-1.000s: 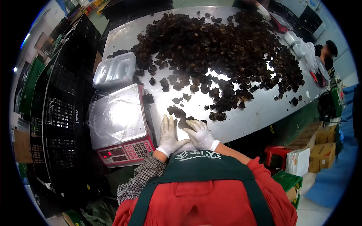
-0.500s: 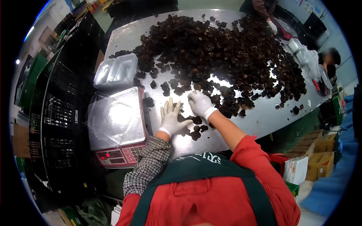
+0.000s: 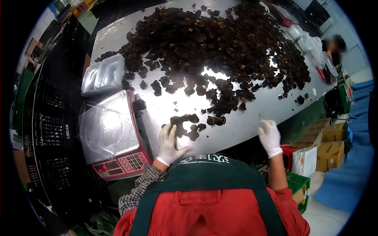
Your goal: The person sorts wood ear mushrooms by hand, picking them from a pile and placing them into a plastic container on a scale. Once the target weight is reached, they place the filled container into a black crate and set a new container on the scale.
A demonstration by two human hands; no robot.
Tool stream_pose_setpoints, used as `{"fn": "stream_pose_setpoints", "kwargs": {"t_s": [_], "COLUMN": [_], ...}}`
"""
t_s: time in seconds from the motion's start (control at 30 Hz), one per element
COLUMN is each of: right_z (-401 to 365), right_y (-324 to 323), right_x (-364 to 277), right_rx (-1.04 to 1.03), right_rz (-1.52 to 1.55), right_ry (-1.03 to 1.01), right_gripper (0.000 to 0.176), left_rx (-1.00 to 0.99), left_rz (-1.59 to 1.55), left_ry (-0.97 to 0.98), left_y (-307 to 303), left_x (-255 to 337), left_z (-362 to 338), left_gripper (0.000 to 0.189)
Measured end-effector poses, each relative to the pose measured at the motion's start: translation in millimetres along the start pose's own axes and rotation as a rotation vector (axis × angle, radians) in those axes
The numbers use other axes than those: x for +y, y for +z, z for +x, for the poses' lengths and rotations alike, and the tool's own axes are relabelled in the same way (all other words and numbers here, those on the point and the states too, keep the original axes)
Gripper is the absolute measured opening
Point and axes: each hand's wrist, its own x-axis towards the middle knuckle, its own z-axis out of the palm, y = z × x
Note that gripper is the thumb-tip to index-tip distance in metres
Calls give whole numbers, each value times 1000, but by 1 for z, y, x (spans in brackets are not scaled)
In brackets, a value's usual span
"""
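Note:
My left hand (image 3: 168, 146), in a white glove, rests at the table's front with its fingers stretched out and thumb spread. Its fingertips are beside a small cluster of dark brown, crinkled mushroom-like pieces (image 3: 179, 125). Off to the right, my right hand (image 3: 270, 138), also gloved, is by the table's front edge, away from the pieces. Its fingers are loosely bent and apart, and nothing shows in them. A large heap of the same dark pieces (image 3: 197, 43) covers the far part of the metal table (image 3: 157, 112).
Left of my left hand stands a red scale (image 3: 122, 165) with clear plastic lids on its pan. Clear trays (image 3: 104, 74) are stacked behind it. Black crates (image 3: 49, 118) line the left side. A green crate (image 3: 297, 187) and cardboard boxes (image 3: 330, 155) sit at lower right. Another person is at far right.
My right hand has moved from the loose pieces to the right, near the table edge. My left hand has drawn back slightly toward me. The camera view has shifted.

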Motion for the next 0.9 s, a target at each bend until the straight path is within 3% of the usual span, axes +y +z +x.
{"fn": "stream_pose_setpoints", "kwargs": {"t_s": [0.1,0.17,0.2,0.3,0.37,0.4,0.43,0.6,0.7,0.77,0.8,0.9], "right_z": [6,18,25,44,41,35,25,-7,-4,-4,-6,-8], "right_y": [33,58,70,96,114,104,101,116,118,112,105,98], "right_x": [-85,-141,-162,-206,-208,-212,-210,-202,-193,-181,-175,-149], "right_rx": [-121,-300,-278,-330,-381,-456,-449,-312,-303,-191,-251,-177], "right_rz": [275,217,275,-36,-49,11,121,419,532,598,647,637], "right_ry": [-252,-362,-452,-444,-502,-492,-506,-482,-417,-451,-385,-328], "right_gripper": [37,47,49,57,50,33,29,31,36,38,39,34], "left_rx": [-54,-124,-174,-282,-271,-215,-160,37,-67,-33,-41,-69], "left_rz": [80,204,201,240,148,84,20,28,67,96,115,128], "left_ry": [-38,-93,-144,-202,-21,45,108,110,125,179,194,214], "left_y": [-2,-7,-4,2,2,5,7,27,29,30,30,33], "left_x": [-3,4,-1,-6,-2,-2,2,4,7,7,8,4], "left_z": [9,18,22,37,35,28,20,17,29,33,33,42], "left_gripper": [119,125,132,131,119,116,114,92,87,71,67,49]}}
